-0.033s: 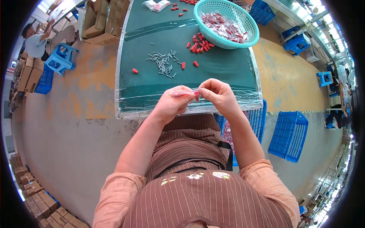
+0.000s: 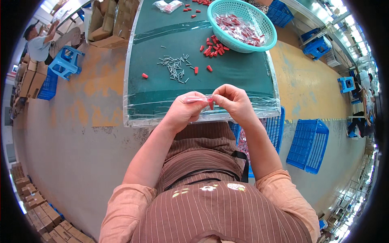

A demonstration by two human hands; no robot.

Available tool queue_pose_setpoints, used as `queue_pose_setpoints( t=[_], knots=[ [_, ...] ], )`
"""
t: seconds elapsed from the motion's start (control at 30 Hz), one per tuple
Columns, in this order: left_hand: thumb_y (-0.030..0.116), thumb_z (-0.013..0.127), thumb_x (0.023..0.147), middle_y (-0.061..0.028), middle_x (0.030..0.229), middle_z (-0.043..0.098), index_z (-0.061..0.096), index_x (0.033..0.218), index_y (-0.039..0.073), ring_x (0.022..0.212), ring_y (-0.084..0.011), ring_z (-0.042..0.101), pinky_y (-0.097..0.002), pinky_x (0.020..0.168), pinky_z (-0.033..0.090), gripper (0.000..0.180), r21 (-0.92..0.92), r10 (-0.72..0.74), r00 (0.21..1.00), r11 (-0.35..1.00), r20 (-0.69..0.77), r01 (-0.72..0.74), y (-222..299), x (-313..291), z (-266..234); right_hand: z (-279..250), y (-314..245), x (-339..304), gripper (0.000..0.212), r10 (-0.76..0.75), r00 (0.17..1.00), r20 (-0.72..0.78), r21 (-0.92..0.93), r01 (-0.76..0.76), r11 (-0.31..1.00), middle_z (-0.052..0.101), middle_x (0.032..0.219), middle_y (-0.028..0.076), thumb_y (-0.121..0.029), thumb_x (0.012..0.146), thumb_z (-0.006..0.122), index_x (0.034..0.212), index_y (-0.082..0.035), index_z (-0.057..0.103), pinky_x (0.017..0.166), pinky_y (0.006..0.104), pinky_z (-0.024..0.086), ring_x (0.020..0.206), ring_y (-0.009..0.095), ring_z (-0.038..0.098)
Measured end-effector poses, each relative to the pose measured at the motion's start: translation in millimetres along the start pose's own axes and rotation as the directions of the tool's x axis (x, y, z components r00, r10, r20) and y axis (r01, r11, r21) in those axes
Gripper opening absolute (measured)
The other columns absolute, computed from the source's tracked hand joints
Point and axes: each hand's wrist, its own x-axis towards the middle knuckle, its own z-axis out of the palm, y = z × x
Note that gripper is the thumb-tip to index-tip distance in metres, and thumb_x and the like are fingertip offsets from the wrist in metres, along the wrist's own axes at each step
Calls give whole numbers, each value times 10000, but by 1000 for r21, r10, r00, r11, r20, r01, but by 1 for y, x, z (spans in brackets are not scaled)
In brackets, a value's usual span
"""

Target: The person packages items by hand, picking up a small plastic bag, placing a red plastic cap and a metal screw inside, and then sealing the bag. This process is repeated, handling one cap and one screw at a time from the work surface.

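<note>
My left hand pinches a small clear plastic bag just above the table's near edge. A red tapered plastic cap shows at the end of the bag, between my two hands; whether it is inside is hard to tell. My right hand is closed, thumb and finger pinching the bag's edge beside the cap. Beyond them, a loose pile of small grey metal screws or pins lies on the green tabletop. Several red caps are heaped farther off, with a few single ones nearer.
A turquoise basket holds many filled clear packets at the far right of the table. A bundle of clear bags lies at the far left. Blue crates stand on the floor to my right. A person sits far left near a blue stool.
</note>
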Motion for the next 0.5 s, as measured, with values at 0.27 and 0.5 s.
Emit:
queue_pose_setpoints(
  t=[0.27,0.5],
  knots=[
    [96,648,867,46,632,458,590,925,55,478,-31,358,-193,408,273,91,45,232,962,973,-141,-228,-1,2,12,0,-9,0,52,-86,994,-69,-104,78,992,568,754,-22,-47,859,615,862,-3,586,591,178,397,675,33,496],
    [58,644,861,44,618,463,599,888,58,471,-35,373,-196,399,274,53,-7,275,951,960,-144,-278,-10,5,8,4,6,-5,85,-53,996,-75,-21,52,998,602,794,-3,-79,859,622,886,-1,602,657,211,446,736,47,538]
  ],
)
